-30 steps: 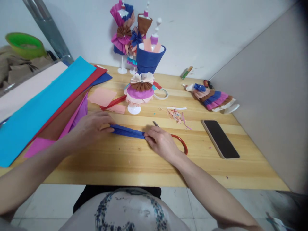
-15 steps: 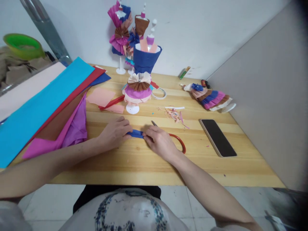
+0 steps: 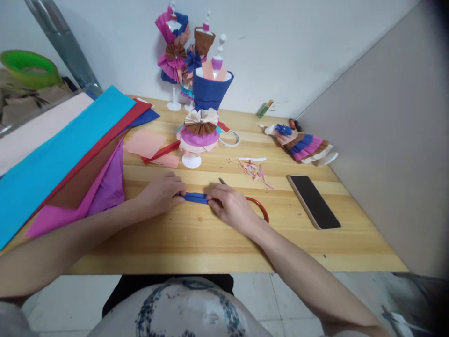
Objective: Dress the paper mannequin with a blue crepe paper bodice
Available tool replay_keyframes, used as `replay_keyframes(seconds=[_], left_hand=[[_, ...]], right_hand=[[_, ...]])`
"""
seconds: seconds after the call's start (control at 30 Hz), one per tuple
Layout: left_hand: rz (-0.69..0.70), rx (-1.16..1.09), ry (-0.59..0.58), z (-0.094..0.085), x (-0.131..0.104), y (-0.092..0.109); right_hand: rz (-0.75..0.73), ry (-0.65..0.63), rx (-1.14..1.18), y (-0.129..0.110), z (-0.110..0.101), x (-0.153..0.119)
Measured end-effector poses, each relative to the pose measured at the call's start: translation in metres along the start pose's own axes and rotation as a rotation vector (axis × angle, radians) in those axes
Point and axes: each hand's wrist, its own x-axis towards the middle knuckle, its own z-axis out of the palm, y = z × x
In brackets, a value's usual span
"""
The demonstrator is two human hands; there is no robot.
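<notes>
A narrow folded strip of blue crepe paper (image 3: 195, 198) lies flat on the wooden table, stretched between my two hands. My left hand (image 3: 162, 193) pinches its left end, fingers closed. At the right end, the closed fingers of my right hand (image 3: 228, 204) grip the strip. Under and beside my right hand are scissors (image 3: 257, 204); a red handle and a dark blade tip show, and the rest is hidden. Just beyond the hands stands a small dress form (image 3: 213, 89) in a blue paper bodice and a layered paper skirt with a brown-and-cream rosette.
Coloured crepe sheets (image 3: 66, 147) cover the left side. Paper scraps (image 3: 253, 169) and a tape roll (image 3: 229, 138) lie mid-table. A phone (image 3: 314, 202) and a toppled dressed form (image 3: 300, 144) are at right. More dressed forms (image 3: 174, 61) stand by the wall.
My left hand has shifted slightly left along the blue strip, so more of it shows between my hands. The right hand stays in place; the whole view has shifted a little.
</notes>
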Motion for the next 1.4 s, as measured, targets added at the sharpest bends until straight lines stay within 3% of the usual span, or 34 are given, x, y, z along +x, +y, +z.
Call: replay_keyframes(seconds=[0.33, 0.7, 0.97, 1.2, 1.4], left_hand=[[-0.207, -0.079, -0.052, -0.015, -0.002, 0.003], [-0.199, -0.089, -0.035, -0.008, -0.002, -0.004], [-0.294, -0.172, -0.064, -0.014, -0.004, -0.002], [-0.274, -0.122, -0.047, -0.014, -0.004, 0.002], [-0.198, -0.068, -0.018, -0.006, -0.005, -0.002]], right_hand=[[0.122, -0.087, 0.035, -0.005, -0.009, 0.009], [0.135, -0.188, 0.052, -0.001, -0.016, 0.022], [0.229, -0.147, 0.047, -0.003, -0.014, 0.02], [0.2, -0.152, 0.004, -0.008, -0.015, 0.02], [0.091, -0.107, -0.02, -0.004, -0.009, 0.016]])
